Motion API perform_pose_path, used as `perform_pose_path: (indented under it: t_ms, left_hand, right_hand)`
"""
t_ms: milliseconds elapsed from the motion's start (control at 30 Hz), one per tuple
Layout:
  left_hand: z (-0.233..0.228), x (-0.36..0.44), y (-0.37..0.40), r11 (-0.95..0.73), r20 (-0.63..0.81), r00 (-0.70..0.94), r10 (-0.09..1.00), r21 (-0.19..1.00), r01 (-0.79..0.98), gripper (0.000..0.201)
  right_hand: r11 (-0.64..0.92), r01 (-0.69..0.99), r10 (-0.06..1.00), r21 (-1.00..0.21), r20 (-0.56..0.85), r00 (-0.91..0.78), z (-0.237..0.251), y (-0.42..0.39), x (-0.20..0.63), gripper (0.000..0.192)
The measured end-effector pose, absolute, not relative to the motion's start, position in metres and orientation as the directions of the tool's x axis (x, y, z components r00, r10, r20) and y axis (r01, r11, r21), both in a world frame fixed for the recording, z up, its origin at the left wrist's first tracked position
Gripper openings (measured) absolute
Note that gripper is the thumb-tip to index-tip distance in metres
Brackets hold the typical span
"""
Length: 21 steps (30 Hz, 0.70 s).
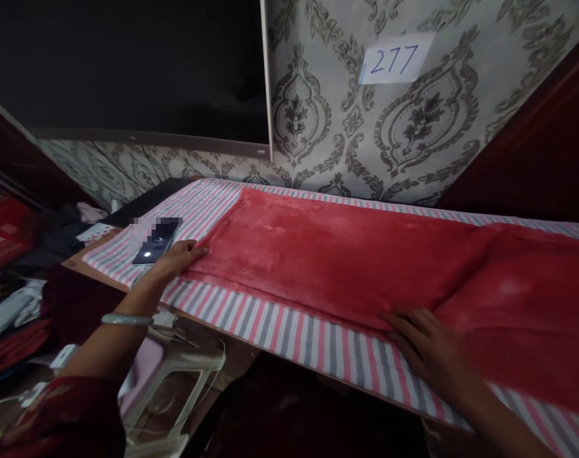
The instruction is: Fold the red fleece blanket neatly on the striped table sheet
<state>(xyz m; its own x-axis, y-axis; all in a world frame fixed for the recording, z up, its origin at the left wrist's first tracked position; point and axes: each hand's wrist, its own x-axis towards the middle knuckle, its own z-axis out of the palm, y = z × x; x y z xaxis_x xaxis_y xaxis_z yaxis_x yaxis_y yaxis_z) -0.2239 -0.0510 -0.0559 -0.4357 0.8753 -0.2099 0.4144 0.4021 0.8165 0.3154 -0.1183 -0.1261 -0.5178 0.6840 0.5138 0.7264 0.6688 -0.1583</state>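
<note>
A long red, plush-looking cloth (pixel 327 254) lies folded across a striped sheet (pixel 289 331), its front fold running between my hands. At its front left corner my left hand (pixel 182 256) is closed, pinching the corner with the thumb over the fabric. My right hand (pixel 430 353) rests at the front edge further right, its visible fingers stretched out on the fabric; its thumb is hidden. Just right of it, a diagonal crease divides the flat part from a looser part of the cloth. A dark phone (pixel 158 242) lies beside my left hand.
A large black screen (pixel 127 70) hangs above the table's left part. Patterned wallpaper behind carries a paper (pixel 397 58) marked 277. A white plastic stool (pixel 194 375) stands below the table's front edge. Clothes and a red bag (pixel 7 232) are piled at left.
</note>
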Motion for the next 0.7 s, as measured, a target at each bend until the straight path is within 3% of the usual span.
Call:
perform_pose_path:
  t_ms: [167, 300, 433, 700]
  left_hand:
    - [-0.064, -0.228, -0.047, 0.346, -0.127, -0.457, 0.881, 0.830, 0.437, 0.051]
    - [-0.057, -0.223, -0.037, 0.412, -0.220, -0.473, 0.853, 0.841, 0.350, 0.049]
    - [-0.054, -0.216, -0.026, 0.431, -0.245, -0.480, 0.842, 0.841, 0.327, 0.049]
    - [-0.034, -0.223, -0.024, 0.352, -0.167, -0.457, 0.874, 0.866, 0.355, 0.056]
  right_hand:
    - [0.664, 0.740, 0.704, -0.103, 0.419, -0.573, -0.123, -0.130, 0.322, 0.049]
    - [0.664, 0.748, 0.668, -0.007, 0.456, -0.588, -0.135, -0.124, 0.325, 0.040]
    - [0.676, 0.731, 0.611, 0.088, 0.488, -0.623, -0.143, -0.107, 0.324, 0.045]
    - [0.669, 0.742, 0.569, 0.052, 0.607, -0.556, -0.106, -0.100, 0.334, 0.037]
